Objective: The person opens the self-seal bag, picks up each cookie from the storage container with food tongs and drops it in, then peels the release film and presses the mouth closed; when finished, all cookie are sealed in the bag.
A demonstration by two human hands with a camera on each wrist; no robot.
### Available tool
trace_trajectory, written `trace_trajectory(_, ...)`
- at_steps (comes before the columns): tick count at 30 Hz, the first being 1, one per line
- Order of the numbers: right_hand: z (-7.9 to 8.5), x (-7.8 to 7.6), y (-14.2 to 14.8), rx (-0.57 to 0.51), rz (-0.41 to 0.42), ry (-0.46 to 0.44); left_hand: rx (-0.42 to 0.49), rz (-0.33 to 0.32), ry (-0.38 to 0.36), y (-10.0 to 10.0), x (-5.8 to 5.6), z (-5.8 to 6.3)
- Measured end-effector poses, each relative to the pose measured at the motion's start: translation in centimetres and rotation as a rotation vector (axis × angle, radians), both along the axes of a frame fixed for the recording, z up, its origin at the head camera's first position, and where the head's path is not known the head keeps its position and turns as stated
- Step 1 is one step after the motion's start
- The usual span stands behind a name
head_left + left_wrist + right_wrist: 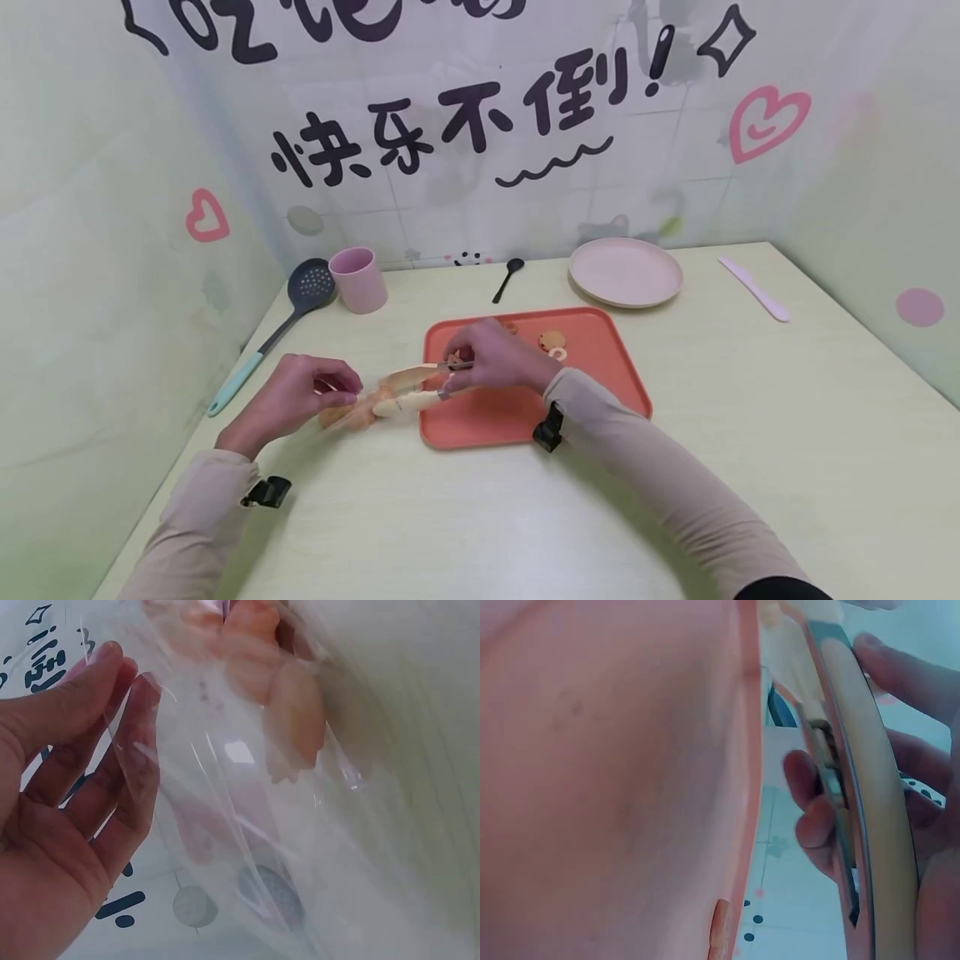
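My left hand [300, 400] pinches the edge of a clear plastic bag [225, 810] between thumb and fingers, left of the tray. Orange-brown food pieces [296, 724] show through the film, blurred. In my right hand [498, 358] I grip a pair of tongs [866, 765], with cream arms edged in metal. Their two arms [408, 405] point left, spread apart, and their far ends overlap the bag in the head view. The right hand is above the left part of the red-orange tray [502, 421].
On the tray are a round cookie [551, 340] and a small pale ring [557, 354]. Behind stand a pink cup [358, 283], black spoon [508, 279], pink plate [626, 272] and pink knife [753, 289]. A slotted skimmer [281, 329] lies at the left edge.
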State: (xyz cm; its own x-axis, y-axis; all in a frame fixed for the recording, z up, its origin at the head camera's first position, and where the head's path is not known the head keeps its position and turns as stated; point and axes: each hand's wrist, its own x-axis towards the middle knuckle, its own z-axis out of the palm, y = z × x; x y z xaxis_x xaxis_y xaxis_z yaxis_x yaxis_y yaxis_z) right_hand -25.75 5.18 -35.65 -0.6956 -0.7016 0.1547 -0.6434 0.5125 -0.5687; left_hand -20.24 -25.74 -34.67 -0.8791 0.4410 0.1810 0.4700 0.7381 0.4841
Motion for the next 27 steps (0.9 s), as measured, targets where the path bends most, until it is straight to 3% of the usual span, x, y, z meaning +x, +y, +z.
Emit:
trace_trajectory(3,-0.1,0.3,-0.2,0.002,-0.006,0.021,-0.007,0.021,0.005,0.0,0.0,0.1)
trace_trajectory(9,0.0,0.8,-0.7,-0.005,-0.007,-0.045,-0.003,0.037,-0.003,0.1,-0.1,0.1)
trace_trajectory(23,-0.2,1.0,-2.3,0.019,-0.004,0.058,-0.023,0.05,0.007,0.2,0.0,0.3)
trace_trajectory(27,-0.3,1.1,-2.0,-0.001,-0.006,0.004,-0.023,0.059,-0.017,0.2,0.2,0.2)
